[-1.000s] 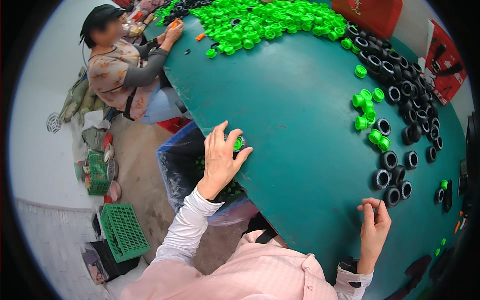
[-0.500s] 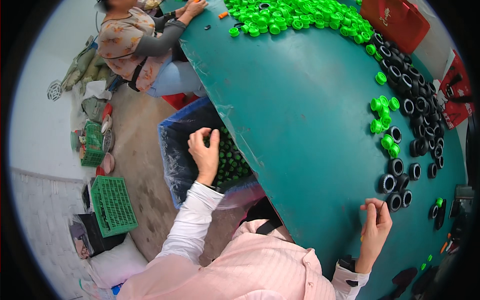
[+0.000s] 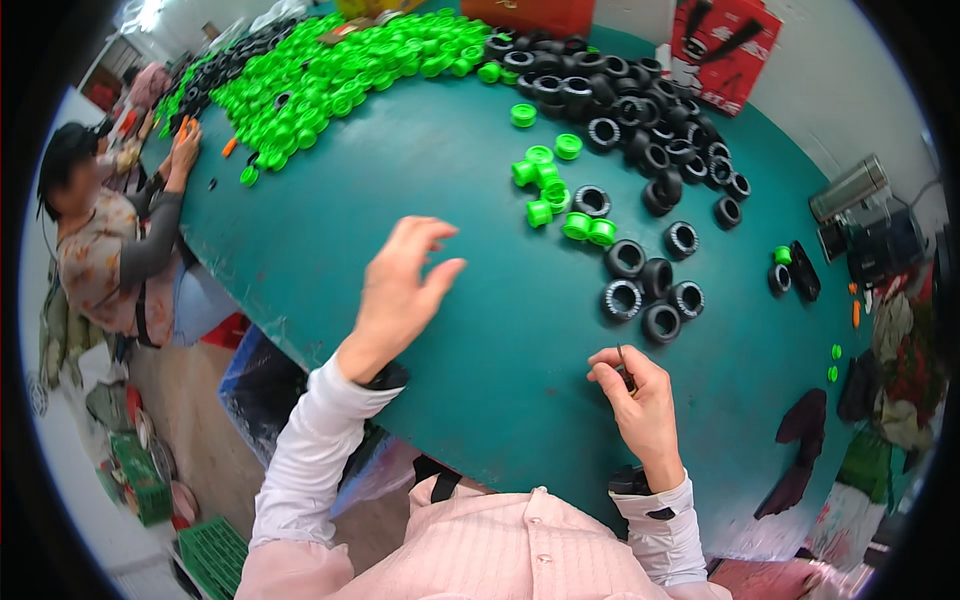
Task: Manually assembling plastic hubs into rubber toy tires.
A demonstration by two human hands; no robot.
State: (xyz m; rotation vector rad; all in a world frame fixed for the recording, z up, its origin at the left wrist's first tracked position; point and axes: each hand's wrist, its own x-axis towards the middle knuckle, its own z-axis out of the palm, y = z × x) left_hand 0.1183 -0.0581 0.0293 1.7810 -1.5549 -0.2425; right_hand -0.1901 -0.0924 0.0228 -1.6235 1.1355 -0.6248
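Observation:
My left hand (image 3: 395, 290) hovers over the green table (image 3: 480, 380), its fingers apart and nothing in them. At the near side, my right hand (image 3: 642, 412) is closed around a thin, dark, pointed tool (image 3: 627, 372); its exact kind is mostly hidden by the fingers. Beyond that hand sits a small group of black toy tyres (image 3: 622, 299). A loose cluster of bright green wheel hubs (image 3: 547, 190) lies farther off, between the left hand and the tyre heap (image 3: 640, 110).
A big heap of green hubs (image 3: 330, 85) spreads along the far side. Red bags (image 3: 722, 55) stand behind the tyres. At left, a person (image 3: 110, 230) works at the table. A lined blue bin (image 3: 262, 385) is below the edge; a metal flask (image 3: 848, 188) lies right.
My left hand has come up from over the bin to above the table, staying open. The view has swung right. My right hand still grips the thin tool.

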